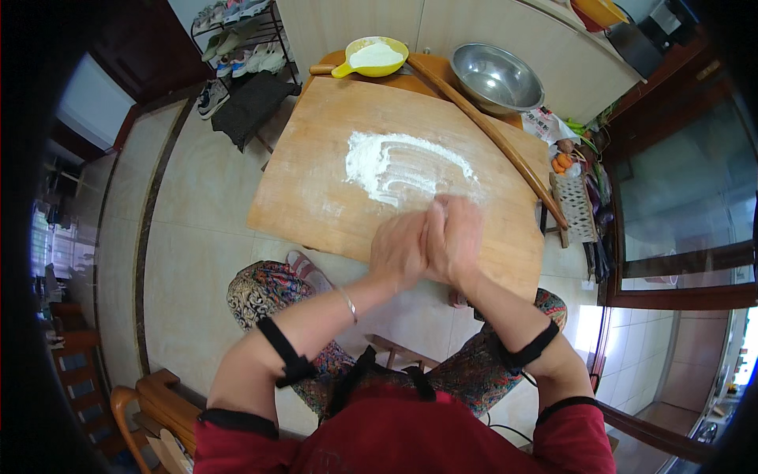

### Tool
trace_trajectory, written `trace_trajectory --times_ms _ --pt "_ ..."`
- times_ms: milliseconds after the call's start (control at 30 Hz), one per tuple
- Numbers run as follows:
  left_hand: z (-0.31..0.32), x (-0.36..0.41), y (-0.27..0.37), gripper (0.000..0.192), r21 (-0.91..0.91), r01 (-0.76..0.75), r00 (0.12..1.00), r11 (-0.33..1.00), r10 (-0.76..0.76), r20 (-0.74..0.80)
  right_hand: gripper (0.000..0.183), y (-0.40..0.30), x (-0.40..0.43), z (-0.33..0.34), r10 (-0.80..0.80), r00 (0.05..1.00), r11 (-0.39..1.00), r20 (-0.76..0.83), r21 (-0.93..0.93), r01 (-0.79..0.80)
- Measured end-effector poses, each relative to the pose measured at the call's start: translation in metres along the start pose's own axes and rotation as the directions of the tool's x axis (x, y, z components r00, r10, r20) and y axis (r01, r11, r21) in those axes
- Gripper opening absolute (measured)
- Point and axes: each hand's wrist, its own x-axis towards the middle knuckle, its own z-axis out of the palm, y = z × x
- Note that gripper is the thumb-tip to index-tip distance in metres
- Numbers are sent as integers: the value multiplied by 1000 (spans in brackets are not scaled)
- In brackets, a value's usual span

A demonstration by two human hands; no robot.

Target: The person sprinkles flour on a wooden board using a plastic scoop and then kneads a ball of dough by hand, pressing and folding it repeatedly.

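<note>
My left hand [400, 246] and my right hand [457, 237] are pressed together over the near edge of a wooden board [308, 178]. Both are blurred, and whether anything lies between the palms cannot be told. Just beyond them, white flour [370, 160] is spread on the board with finger streaks through it. A long wooden rolling pin [497, 139] lies slantwise along the board's right side. Behind the board's far edge are a yellow plastic scoop [340, 70] filled with white flour and a stainless steel bowl [497, 77].
Vegetables [562, 163] and a woven basket [572, 204] stand right of the board. A dark cloth-covered stool [254, 106] and a shoe rack [237, 44] are at the far left. Pale cabinets [355, 21] rise behind. A wooden chair [160, 409] is at the lower left.
</note>
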Motion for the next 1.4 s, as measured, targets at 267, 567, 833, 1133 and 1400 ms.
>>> trace_trajectory --times_ms 267,567,833,1133,1400 --pt "5 9 -12 20 104 -3 1000 995 5 -18 27 13 16 7 79 977 993 196 71 -95" --pt "3 65 -9 40 168 367 892 915 -398 216 44 16 29 -6 363 876 893 317 151 -424" --pt "8 -34 24 18 226 -188 982 956 178 65 19 15 -45 -27 -107 986 992 126 73 98" --pt "35 69 -16 48 185 416 756 890 -452 474 51 61 44 12 441 831 896 339 -108 -431" --pt "38 34 18 24 431 -139 984 892 73 165 28 40 14 -17 -9 998 996 -69 93 16"
